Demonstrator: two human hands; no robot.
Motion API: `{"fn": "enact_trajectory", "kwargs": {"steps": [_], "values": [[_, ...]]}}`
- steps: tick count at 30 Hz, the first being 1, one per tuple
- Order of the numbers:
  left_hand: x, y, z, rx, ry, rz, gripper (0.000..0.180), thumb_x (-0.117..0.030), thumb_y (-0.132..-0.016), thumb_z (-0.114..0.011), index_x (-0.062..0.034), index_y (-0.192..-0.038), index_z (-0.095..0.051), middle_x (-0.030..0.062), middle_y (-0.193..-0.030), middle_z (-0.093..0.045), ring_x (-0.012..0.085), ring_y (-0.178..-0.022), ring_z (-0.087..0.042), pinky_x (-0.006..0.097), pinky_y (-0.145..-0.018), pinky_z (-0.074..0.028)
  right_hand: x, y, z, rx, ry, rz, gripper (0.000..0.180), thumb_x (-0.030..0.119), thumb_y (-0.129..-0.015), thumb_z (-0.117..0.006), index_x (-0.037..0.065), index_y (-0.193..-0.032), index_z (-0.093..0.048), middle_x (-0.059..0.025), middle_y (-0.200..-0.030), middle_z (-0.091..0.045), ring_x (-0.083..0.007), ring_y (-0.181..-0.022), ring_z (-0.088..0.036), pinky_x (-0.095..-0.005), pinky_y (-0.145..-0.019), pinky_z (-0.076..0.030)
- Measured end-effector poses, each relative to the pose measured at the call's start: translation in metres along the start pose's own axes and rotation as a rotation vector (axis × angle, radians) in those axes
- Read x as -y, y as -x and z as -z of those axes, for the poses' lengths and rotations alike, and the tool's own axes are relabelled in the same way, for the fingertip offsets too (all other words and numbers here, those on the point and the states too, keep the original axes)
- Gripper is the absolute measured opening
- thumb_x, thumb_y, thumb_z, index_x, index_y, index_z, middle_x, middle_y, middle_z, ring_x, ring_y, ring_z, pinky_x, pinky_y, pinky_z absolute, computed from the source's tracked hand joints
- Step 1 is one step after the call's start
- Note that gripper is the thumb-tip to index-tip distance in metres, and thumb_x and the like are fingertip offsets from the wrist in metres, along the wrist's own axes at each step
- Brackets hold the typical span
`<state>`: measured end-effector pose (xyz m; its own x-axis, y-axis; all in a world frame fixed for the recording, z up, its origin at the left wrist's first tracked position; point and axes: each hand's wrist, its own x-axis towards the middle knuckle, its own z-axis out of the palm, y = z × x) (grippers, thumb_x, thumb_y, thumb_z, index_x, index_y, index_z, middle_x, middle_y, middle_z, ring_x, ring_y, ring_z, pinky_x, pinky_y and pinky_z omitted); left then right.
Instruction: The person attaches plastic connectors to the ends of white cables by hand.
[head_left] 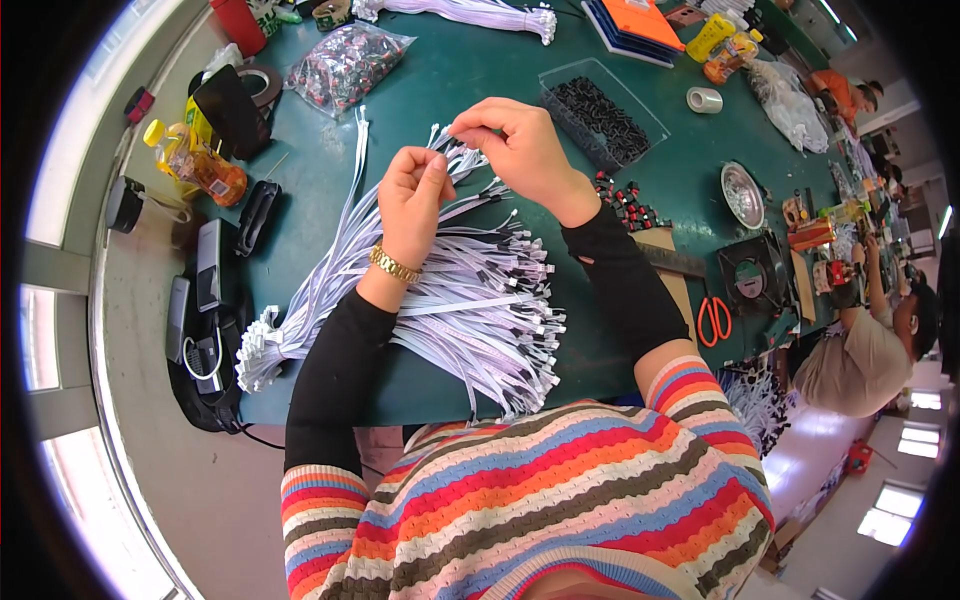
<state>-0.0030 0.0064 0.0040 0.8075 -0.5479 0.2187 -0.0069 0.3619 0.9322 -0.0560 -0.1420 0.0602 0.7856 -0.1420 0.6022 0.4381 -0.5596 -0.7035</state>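
Note:
A big bundle of white flat cables (455, 320) fans across the green table in front of me, many ends carrying small white connectors and black pieces. Above its far end both my hands are close together, fingertips almost touching. My left hand (410, 205), with a gold watch band on the wrist, is closed in a pinch on a white cable. My right hand (530, 150) pinches a small dark piece at the cable's end; the fingers partly hide it. Right of that hand stands a clear plastic bin (648, 150) of small black parts.
Red-and-black small parts (630, 205), a metal ruler (665, 260), orange-handled scissors (713, 320), a small fan (752, 280) and a metal bowl (742, 195) lie to the right. Leftward are a bag of parts (347, 65), a phone (230, 112) and a bottle (200, 165). Another person (870, 350) works at far right.

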Motion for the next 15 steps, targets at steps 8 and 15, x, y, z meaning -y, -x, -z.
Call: {"fn": "enact_trajectory", "kwargs": {"steps": [8, 15], "values": [[0.0012, -0.0005, 0.0009, -0.002, 0.004, -0.002, 0.013, -0.016, -0.092, -0.055, -0.0040, -0.089, -0.052, 0.0000, -0.067, -0.056, 0.0038, -0.056, -0.049, 0.017, -0.048, -0.034, 0.0008, -0.0002, 0.0002, 0.000, 0.011, -0.014, 0.006, -0.001, -0.078, -0.062, -0.001, -0.083, -0.066, -0.0100, -0.078, -0.065, -0.0189, -0.069, -0.064, -0.0263, -0.061, -0.050], [0.0010, -0.0004, 0.0004, -0.006, 0.006, 0.005, 0.012, -0.015, -0.093, -0.054, -0.0042, -0.089, -0.052, 0.0001, -0.067, -0.056, 0.0035, -0.056, -0.048, 0.016, -0.048, -0.033, -0.0014, -0.0003, -0.0004, -0.012, 0.031, 0.020, 0.007, 0.000, -0.077, -0.063, 0.000, -0.083, -0.067, -0.0100, -0.078, -0.065, -0.0199, -0.069, -0.064, -0.0271, -0.061, -0.050]]}}
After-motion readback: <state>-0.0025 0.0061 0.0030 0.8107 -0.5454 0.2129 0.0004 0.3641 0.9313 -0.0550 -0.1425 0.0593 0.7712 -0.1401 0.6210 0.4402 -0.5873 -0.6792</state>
